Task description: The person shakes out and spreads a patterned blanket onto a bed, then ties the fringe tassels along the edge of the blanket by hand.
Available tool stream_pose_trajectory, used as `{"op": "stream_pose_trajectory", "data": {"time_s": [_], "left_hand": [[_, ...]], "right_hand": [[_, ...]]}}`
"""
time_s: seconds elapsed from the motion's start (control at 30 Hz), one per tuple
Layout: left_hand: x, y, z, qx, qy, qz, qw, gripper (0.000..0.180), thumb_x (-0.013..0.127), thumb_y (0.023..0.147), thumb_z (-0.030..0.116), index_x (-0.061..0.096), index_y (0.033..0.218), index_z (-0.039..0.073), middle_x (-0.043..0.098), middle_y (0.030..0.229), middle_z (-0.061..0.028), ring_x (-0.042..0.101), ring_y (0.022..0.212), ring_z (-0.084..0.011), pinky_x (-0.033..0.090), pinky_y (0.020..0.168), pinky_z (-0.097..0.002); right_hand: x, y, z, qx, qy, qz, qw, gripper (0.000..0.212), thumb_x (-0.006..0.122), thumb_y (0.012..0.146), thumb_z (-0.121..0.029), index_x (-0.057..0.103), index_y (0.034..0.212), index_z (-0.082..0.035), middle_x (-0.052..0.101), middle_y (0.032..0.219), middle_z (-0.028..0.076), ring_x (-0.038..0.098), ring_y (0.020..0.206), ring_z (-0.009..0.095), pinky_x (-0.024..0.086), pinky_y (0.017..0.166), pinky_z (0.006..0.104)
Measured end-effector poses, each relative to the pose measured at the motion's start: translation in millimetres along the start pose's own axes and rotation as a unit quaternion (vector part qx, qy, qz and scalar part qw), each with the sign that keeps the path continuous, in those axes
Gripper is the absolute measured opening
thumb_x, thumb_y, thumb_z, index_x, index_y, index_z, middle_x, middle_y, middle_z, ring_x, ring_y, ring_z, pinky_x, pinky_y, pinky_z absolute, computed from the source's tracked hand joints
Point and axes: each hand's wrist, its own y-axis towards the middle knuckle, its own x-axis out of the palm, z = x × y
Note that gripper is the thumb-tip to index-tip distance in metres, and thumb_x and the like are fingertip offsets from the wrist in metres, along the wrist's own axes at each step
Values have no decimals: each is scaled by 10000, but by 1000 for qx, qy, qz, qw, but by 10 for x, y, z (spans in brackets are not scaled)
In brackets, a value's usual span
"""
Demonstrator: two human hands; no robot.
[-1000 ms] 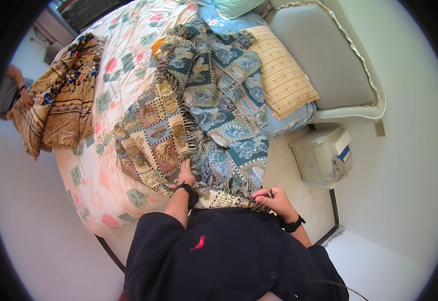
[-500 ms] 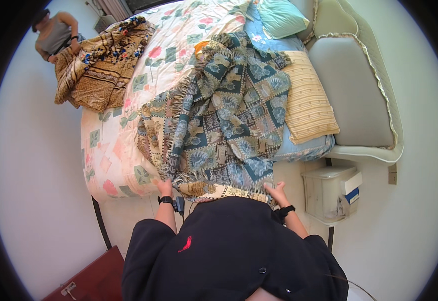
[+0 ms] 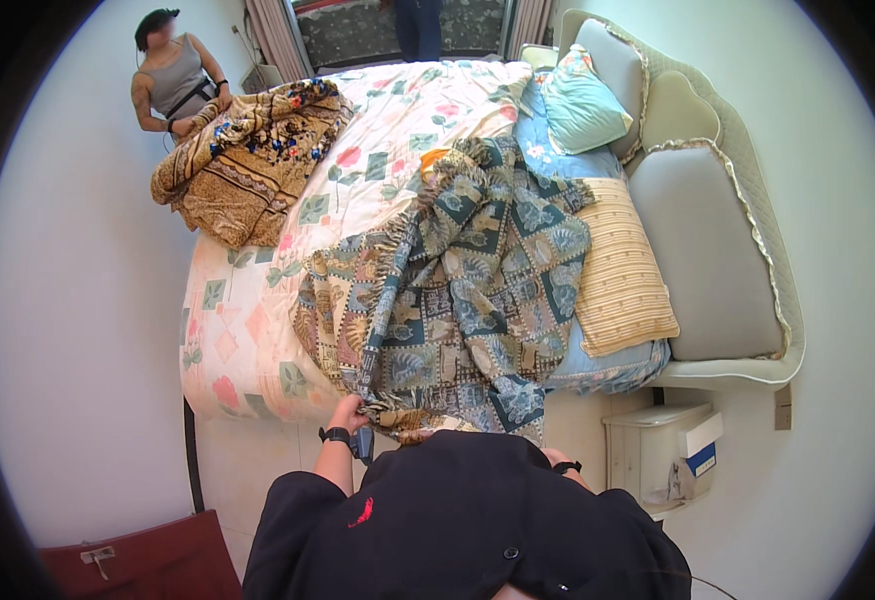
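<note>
A fringed throw blanket (image 3: 457,290) with teal, grey and tan patterned squares lies bunched on the near side of the bed. My left hand (image 3: 349,412) is closed on its near left edge, where the fringe hangs over the mattress side. My right hand (image 3: 557,457) is low by the blanket's near right corner. Its fingers are hidden behind my dark shirt, so I cannot see how they are held. Between my arms, the blanket's lowest edge drops out of sight behind the shirt.
Across the bed (image 3: 242,385), a person (image 3: 175,80) holds a brown patterned blanket (image 3: 247,180). Another person's legs (image 3: 418,30) show by the window. A striped pillow (image 3: 622,270) and mint pillow (image 3: 582,100) lie near the headboard (image 3: 732,370). A plastic bin (image 3: 642,455) stands right.
The view has tipped upward, bringing the window and a second person's legs into sight. My right hand has dropped mostly behind my shirt. The left keeps its hold on the throw blanket.
</note>
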Motion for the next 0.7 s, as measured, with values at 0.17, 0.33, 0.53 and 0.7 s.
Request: {"op": "stream_pose_trajectory", "data": {"time_s": [0.17, 0.33, 0.53, 0.7], "left_hand": [[-28, 252, -48, 4, -230, -91, 969, 167, 419, 730, 38, 564, 804, -1, 602, 863, -147, 591, 819, -270, 491, 779, -419], [-28, 62, 31, 102, -305, -113, 940, 202, 483, 763, 170, 606, 864, 45, 633, 890, -83, 602, 823, -267, 477, 793, -434], [21, -225, 118, 98, -153, -112, 977, 247, 606, 805, 309, 620, 925, 94, 637, 875, -63, 610, 780, -243, 492, 743, -426], [504, -702, 166, 50, 49, -97, 993, 357, 675, 775, 231, 559, 1059, 49, 618, 968, -79, 603, 861, -222, 491, 768, -390]], "right_hand": [[-239, -246, -316, -148, 99, 2, 984, 166, 625, 782, -268, 603, 742, -109, 589, 683, 16, 539, 518, 157, 415, 430, 264], [426, -757, -516, -165, 360, -95, 913, 182, 631, 788, -308, 571, 746, -141, 569, 706, 3, 546, 533, 172, 422, 439, 260], [45, -61, -70, -184, 536, -139, 812, 236, 533, 861, -183, 454, 641, -150, 429, 526, -43, 426, 448, 64, 329, 386, 199], [-152, -58, 246, -103, 388, 64, 913, 93, 518, 870, -220, 478, 850, -138, 324, 490, -41, 332, 418, 73, 263, 376, 197]]}}
